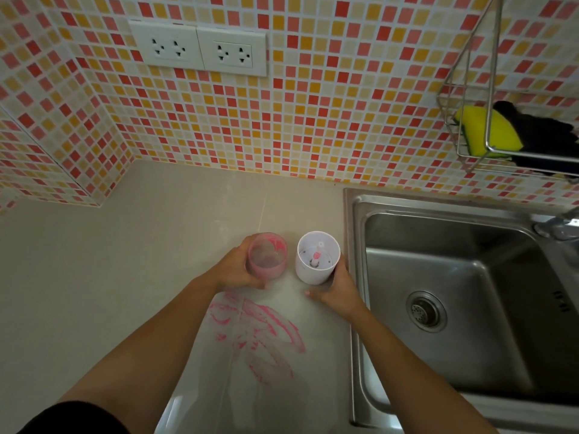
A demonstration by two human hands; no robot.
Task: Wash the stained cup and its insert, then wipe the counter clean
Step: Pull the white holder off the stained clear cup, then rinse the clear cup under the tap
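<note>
Your left hand [238,272] is wrapped around the pink translucent insert [267,256], fingers curled on its far side and thumb on the near side, so the grip is closed on it. The insert stands upright on the counter [125,261], or just above it; you cannot tell which from this angle. Pink residue clings to its inner wall.

Your right hand [336,285] holds the white cup [318,257] from its right and near side, fingers closed around the lower body. The cup is upright, just beside the insert, the two apart by a narrow gap. Inside it a small central post shows a pink smear.

Both stand near the left rim of the steel sink [445,277], the cup closer to it. On the counter just in front of your hands, between your forearms, lies a pink stain [260,333] spread in streaks.

Up on the tiled wall to the right hangs a wire rack [470,158] holding a yellow sponge [488,133] with a dark cloth [539,133] beside it. Two white sockets [200,50] sit on the wall above the counter.
</note>
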